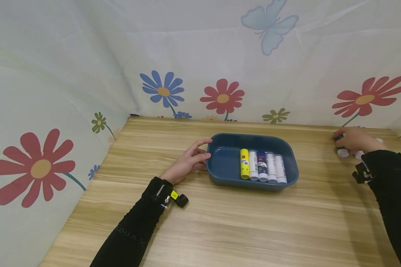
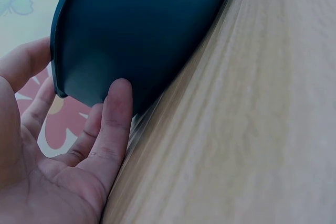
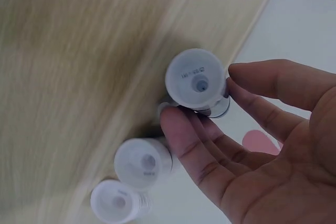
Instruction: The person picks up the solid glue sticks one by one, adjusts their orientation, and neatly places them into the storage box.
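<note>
A dark blue plastic basin [image 1: 224,163] stands on the table, with a yellow glue stick [image 1: 245,164], a dark-blue-labelled glue stick [image 1: 262,165] and several white ones side by side in it. My left hand [image 1: 186,160] rests its fingers against the basin's left end; in the left wrist view, fingertips touch the rim and outer wall. At the table's far right, my right hand [image 1: 357,140] pinches a glue stick [image 3: 195,78] between its fingers, its round white end toward the wrist camera. Two more glue sticks, one white-ended [image 3: 142,162], lie beside that hand.
The wood-grain table [image 1: 240,222] meets a white curtain [image 1: 194,44] printed with flowers and a butterfly at its back and left. Wrist cameras sit on both black sleeves [image 1: 130,222].
</note>
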A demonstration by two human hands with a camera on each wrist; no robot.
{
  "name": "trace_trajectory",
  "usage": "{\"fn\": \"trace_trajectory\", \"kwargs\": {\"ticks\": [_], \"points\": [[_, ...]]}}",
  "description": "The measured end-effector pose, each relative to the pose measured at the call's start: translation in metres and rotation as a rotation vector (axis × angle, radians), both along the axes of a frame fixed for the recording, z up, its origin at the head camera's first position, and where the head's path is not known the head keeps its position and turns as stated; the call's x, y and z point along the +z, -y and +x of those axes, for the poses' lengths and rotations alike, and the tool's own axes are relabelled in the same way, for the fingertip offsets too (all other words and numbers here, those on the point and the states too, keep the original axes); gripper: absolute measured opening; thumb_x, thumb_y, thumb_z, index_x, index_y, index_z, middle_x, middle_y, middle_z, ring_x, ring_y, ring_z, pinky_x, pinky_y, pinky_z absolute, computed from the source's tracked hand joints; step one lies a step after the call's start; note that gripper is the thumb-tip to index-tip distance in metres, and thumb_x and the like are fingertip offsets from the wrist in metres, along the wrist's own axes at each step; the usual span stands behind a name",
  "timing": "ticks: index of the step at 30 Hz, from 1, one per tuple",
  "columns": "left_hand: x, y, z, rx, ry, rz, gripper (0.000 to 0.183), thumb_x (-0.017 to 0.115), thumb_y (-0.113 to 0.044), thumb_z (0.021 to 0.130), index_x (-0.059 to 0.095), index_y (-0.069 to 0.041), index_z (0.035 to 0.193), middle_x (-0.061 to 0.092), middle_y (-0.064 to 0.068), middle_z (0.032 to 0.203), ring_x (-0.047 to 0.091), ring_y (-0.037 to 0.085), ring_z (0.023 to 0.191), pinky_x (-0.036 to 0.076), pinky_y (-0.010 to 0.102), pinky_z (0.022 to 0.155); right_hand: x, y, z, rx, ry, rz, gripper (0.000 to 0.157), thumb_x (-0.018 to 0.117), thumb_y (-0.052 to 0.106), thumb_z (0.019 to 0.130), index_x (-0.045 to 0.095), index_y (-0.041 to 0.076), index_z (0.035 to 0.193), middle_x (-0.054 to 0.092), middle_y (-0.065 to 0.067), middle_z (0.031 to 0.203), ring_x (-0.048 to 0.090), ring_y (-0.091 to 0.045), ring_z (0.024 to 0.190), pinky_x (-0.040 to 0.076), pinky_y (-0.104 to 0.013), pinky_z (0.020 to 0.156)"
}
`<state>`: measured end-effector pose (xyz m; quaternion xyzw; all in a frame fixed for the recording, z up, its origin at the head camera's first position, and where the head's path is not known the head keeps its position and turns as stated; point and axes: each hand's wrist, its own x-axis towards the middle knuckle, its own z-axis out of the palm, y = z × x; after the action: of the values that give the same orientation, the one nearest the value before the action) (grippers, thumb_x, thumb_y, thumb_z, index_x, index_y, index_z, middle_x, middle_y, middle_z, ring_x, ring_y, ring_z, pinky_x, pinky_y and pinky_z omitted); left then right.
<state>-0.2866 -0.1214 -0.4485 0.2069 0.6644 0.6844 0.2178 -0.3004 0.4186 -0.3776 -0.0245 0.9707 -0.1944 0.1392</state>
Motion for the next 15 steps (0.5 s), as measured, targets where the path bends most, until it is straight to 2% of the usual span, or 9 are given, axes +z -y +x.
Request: {"fn": "trace_trajectory", "kwargs": {"ticks": [6,11,15], "points": [[0.0003,-0.0003,-0.0006,-0.002,-0.002,0.008,0.049,0.059,-0.026,0.096,0.041,-0.034,0.141,0.048,0.022,0.121,0.06,0.034,0.094,0.054,0.042,0.088,-0.0039,0.0026,-0.0022,0.025,-0.031,0.003,0.041,0.056,0.005,0.085,0.048,-0.017,0.118,0.046,-0.035,0.099,0.05,-0.027,0.066,0.048,-0.037,0.052],[0.0008,-0.0002,-0.0003,-0.004,-0.005,0.005,0.05,0.059,-0.026,0.096,0.04,-0.033,0.142,0.047,0.023,0.121,0.06,0.033,0.095,0.054,0.041,0.088,-0.0043,0.0019,-0.0028,0.04,-0.036,0.007,0.041,0.057,0.006,0.086,0.049,-0.017,0.119,0.047,-0.034,0.102,0.049,-0.029,0.07,0.043,-0.036,0.054],[0.0011,-0.0001,0.0003,-0.004,-0.003,-0.003,0.049,0.059,-0.027,0.097,0.04,-0.035,0.141,0.046,0.024,0.122,0.061,0.033,0.095,0.054,0.041,0.088,-0.0045,0.0013,-0.0029,0.043,-0.028,0.008,0.042,0.058,0.006,0.087,0.048,-0.017,0.12,0.05,-0.031,0.097,0.05,-0.028,0.07,0.043,-0.036,0.055]]}}
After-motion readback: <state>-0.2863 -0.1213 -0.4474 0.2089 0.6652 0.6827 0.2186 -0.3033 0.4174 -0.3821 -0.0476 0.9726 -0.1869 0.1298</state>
